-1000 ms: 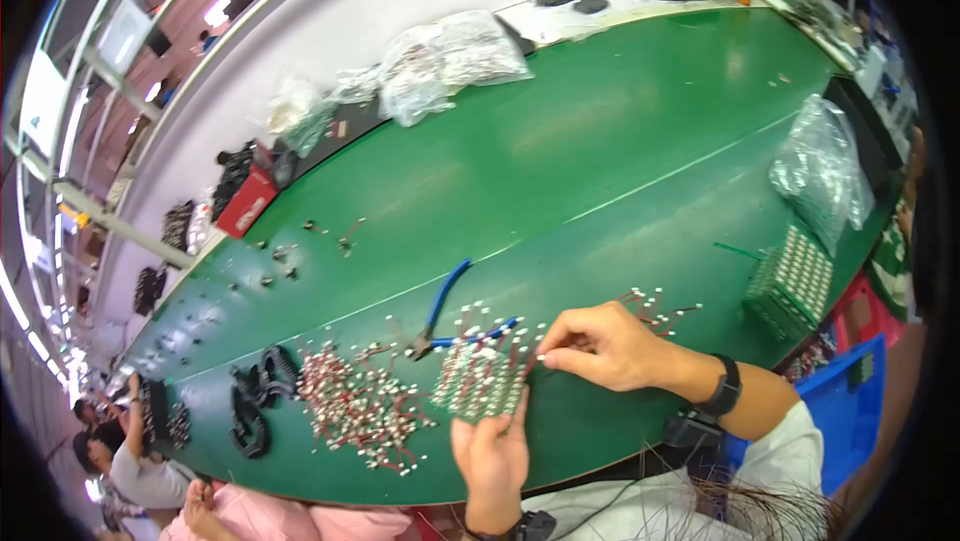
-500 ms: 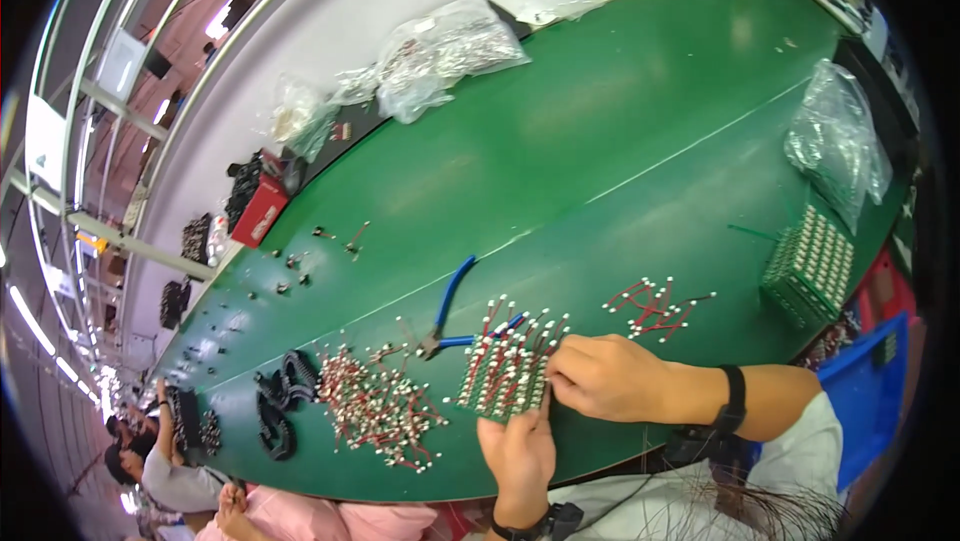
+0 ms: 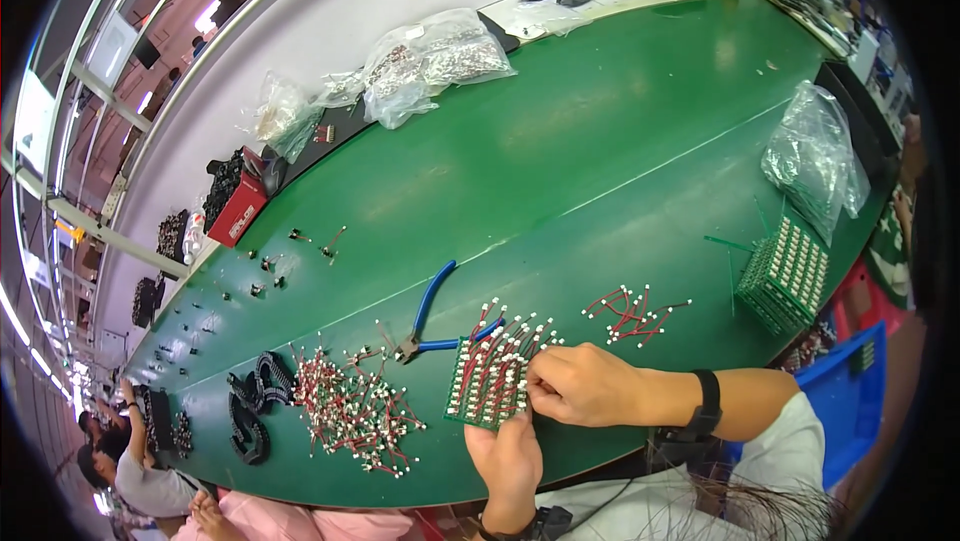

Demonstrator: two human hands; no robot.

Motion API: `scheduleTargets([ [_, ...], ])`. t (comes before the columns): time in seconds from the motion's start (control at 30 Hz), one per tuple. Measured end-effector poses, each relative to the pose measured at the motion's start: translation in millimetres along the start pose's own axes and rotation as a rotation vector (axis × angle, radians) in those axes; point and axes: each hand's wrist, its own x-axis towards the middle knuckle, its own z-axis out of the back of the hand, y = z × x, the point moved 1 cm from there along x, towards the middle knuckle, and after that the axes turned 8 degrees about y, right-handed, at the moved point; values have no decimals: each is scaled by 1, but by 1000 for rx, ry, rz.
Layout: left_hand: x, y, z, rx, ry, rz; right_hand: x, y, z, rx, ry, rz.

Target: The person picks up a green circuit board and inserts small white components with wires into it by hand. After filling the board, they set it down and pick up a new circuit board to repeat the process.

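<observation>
A green circuit board panel point(image 3: 468, 403) stands tilted over the near side of the green table, with rows of white connectors and many short red cables with white plugs rising from it. My left hand point(image 3: 507, 459) grips its lower edge, thumb uppermost. At the panel's right edge, my right hand point(image 3: 582, 384) is closed in a pinch against the connectors; what its fingertips hold is hidden. Just behind the panel lie blue-handled pliers point(image 3: 428, 303), partly covered by it. To the left spreads a heap of red-and-white cables point(image 3: 350, 411), and a smaller group of cables point(image 3: 637, 315) lies to the right.
A stack of green panels point(image 3: 785, 276) stands at the right beside a clear plastic bag point(image 3: 815, 156). Black coiled strips point(image 3: 255, 401) lie left of the heap. Bags of parts point(image 3: 430, 61) and a red box point(image 3: 237, 209) line the back edge. A blue bin point(image 3: 845, 391) is at right; other people sit at left.
The whole view has shifted, so the table's things appear further left. The panel has turned a little, showing more of its connector face. Both hands stay at the panel.
</observation>
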Motion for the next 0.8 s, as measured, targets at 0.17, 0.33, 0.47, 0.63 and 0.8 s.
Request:
scheduleTargets([
  [0.17,1,-1,-2,26,1,-8,-1,5,-1,-164,2,39],
  [0.33,-1,1,3,128,29,-21,-2,10,-2,-363,95,128],
  [0.47,0,1,2,123,3,-36,-2,8,-2,-331,64,67],
  [0.63,-8,5,9,210,1,-36,-1,5,0,-264,58,67],
  [0.8,-8,3,8,206,16,-47,-2,10,-3,-181,62,81],
])
